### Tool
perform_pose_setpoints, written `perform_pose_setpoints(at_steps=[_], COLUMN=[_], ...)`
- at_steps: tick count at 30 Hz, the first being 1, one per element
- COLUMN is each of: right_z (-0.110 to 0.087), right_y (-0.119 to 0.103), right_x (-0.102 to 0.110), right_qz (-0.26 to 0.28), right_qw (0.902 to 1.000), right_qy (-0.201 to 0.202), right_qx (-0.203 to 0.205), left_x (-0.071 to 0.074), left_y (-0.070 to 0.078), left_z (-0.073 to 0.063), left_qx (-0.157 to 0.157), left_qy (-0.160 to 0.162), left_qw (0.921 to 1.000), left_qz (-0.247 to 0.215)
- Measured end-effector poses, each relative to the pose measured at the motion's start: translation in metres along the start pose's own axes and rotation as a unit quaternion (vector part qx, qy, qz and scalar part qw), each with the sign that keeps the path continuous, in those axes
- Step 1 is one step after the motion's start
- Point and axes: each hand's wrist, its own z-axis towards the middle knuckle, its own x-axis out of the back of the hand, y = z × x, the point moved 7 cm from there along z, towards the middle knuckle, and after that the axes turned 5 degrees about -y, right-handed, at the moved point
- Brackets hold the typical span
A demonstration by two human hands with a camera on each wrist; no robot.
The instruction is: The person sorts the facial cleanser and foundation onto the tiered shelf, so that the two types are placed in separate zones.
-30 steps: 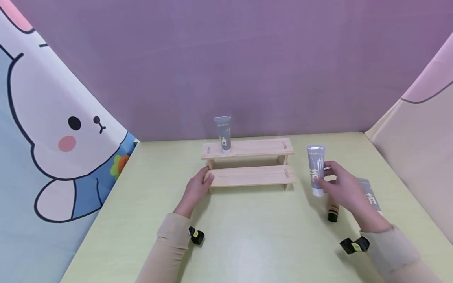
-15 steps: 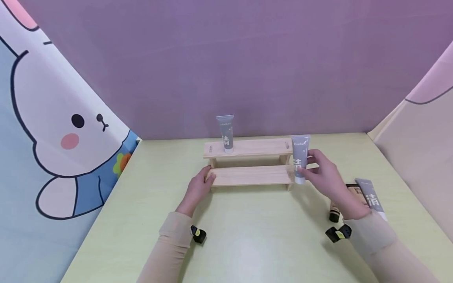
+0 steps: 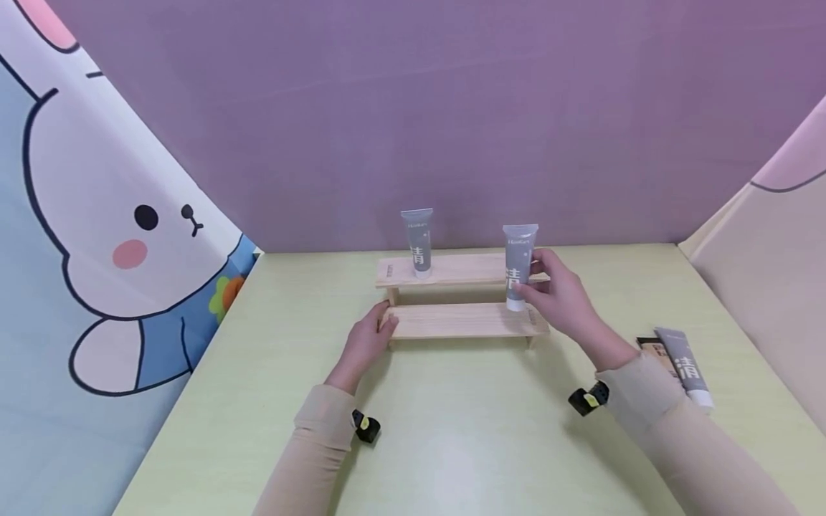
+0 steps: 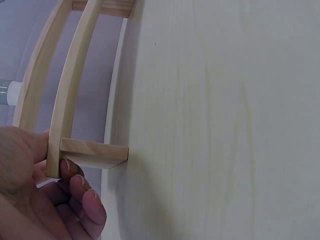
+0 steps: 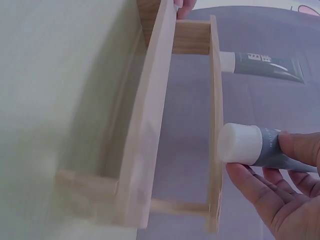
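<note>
In the head view, the left hand (image 3: 365, 345) grips the near end of the lower plank of a two-tier wooden rack (image 3: 461, 322), which stretches away to that hand's right. The right hand (image 3: 563, 299) pinches a grey tube (image 3: 518, 251), upright with its white cap down, just left of its fingers, in front of the upper tier. Between the two hands and farther back, a second tube (image 3: 419, 240) stands cap-down on the upper plank. Nearer the person and right of the right hand, a third tube (image 3: 685, 364) lies beside a tan-and-black pack (image 3: 656, 350), partly covered.

The left wrist view shows what the head view hides: the thumb above the plank end, fingers curled below it, and a rack leg (image 4: 95, 151) just beyond the fingertips.

The right wrist view shows the held tube's cap (image 5: 241, 143) from below, ahead of the fingers and close to the upper plank; whether they touch, I cannot tell. The lying tube and pack are outside this view.

The worktop (image 3: 452, 437) beneath both hands is pale yellow-green with faint grain. Behind it hangs a purple cloth (image 3: 452, 122); left of the left hand, a rabbit-printed cloth (image 3: 90, 236).
</note>
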Motion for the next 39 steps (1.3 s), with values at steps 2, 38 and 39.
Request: perform_pose_setpoints(at_steps=[2, 38, 39], right_z=[0.006, 0.071, 0.072], right_y=[-0.002, -0.014, -0.013], right_x=[-0.004, -0.066, -0.067], right_qz=[0.008, 0.013, 0.012], right_qw=[1.0000, 0.9998, 0.9999], right_qy=[-0.004, -0.003, -0.004], right_qx=[-0.004, 0.012, 0.011], left_x=[0.000, -0.002, -0.002], left_y=[0.001, -0.002, -0.002], left_z=[0.000, 0.000, 0.000], left_qx=[0.000, 0.002, 0.002], left_qy=[0.000, 0.006, 0.006], left_qw=[1.0000, 1.0000, 1.0000], left_qz=[0.001, -0.001, -0.002])
